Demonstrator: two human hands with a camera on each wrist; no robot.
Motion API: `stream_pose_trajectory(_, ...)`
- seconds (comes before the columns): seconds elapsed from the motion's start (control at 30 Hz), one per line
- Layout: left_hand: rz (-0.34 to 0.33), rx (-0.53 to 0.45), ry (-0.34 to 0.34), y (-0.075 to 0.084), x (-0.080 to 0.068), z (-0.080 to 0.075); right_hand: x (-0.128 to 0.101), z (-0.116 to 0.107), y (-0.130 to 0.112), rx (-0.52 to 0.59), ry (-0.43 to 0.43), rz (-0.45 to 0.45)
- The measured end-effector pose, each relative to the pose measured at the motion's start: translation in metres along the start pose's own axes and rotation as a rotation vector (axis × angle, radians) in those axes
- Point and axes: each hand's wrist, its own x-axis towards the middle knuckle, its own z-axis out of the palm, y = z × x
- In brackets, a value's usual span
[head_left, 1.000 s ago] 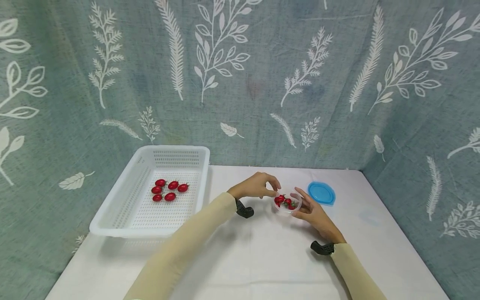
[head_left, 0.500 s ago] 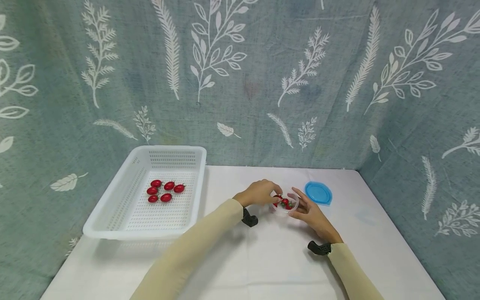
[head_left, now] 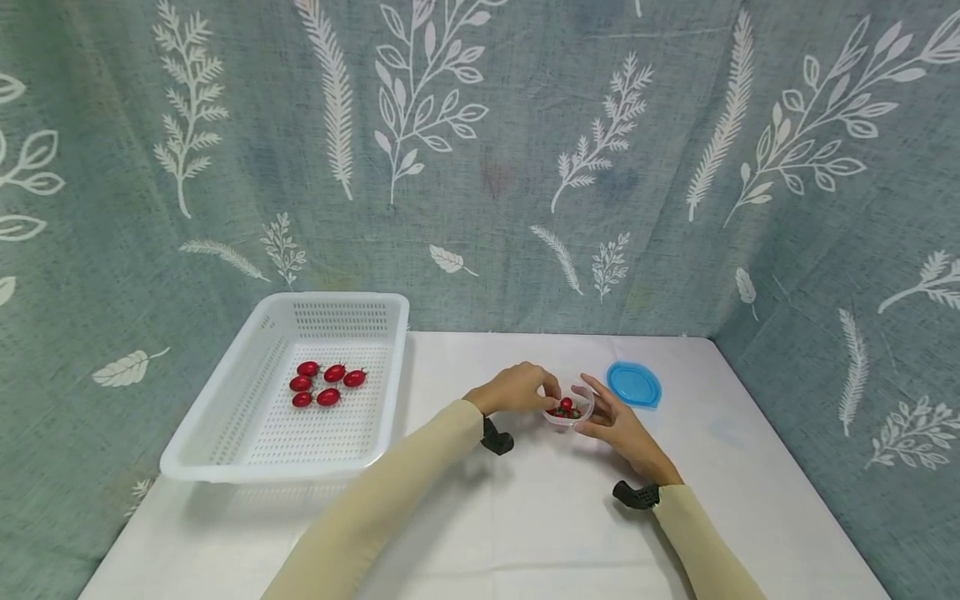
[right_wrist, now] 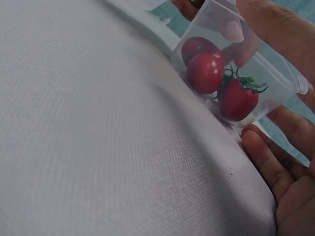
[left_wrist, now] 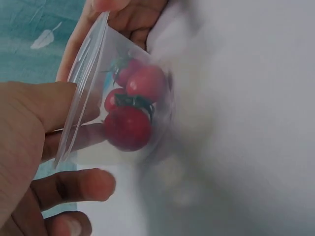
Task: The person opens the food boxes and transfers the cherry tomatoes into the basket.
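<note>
A small clear plastic cup (head_left: pixel 568 410) holding three red cherry tomatoes (right_wrist: pixel 205 73) sits tilted on the white table, mouth turned toward my left hand. My left hand (head_left: pixel 542 395) is curled at the cup's rim, thumb (left_wrist: pixel 39 118) against the mouth and fingers (left_wrist: pixel 86 184) below it. Opposite, my right hand (head_left: pixel 594 417) cradles the cup, with fingers (right_wrist: pixel 268 162) under its wall and the thumb on top. The tomatoes (left_wrist: pixel 129 129) lie against the cup's bottom. Whether a left fingertip touches a tomato is hidden.
A white perforated basket (head_left: pixel 225 442) stands at the left with several red tomatoes (head_left: pixel 322 384) inside. A blue lid (head_left: pixel 633 384) lies flat just right of the hands. The white cloth-covered table (head_left: pixel 525 525) is walled by leaf-print fabric behind and at both sides.
My left hand has come down from above the cup to its rim. The cup now leans more toward that hand. The right hand has stayed against the cup.
</note>
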Motion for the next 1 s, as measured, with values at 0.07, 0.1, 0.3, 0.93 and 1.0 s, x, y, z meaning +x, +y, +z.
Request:
stream_pose_trajectory(0.07,0.017,0.014,0.000,0.000,0.000,-0.001,0.000,0.000,0.000,0.001,-0.001,0.001)
stream_pose_trajectory(0.1,0.025,0.027,0.001,0.000,0.000,-0.001,0.000,0.000,0.000,0.001,0.001,0.002)
stream_pose_trajectory(0.3,0.038,0.061,-0.029,0.005,-0.001,-0.005,0.000,0.000,0.000,-0.007,0.006,0.002)
stream_pose_trajectory(0.93,-0.082,0.010,-0.154,0.019,0.002,-0.005,0.000,0.002,-0.001,0.009,0.004,0.005)
stream_pose_trajectory(1.0,-0.087,-0.023,-0.147,0.019,0.002,-0.005,-0.001,0.002,-0.001,0.014,0.001,0.003)
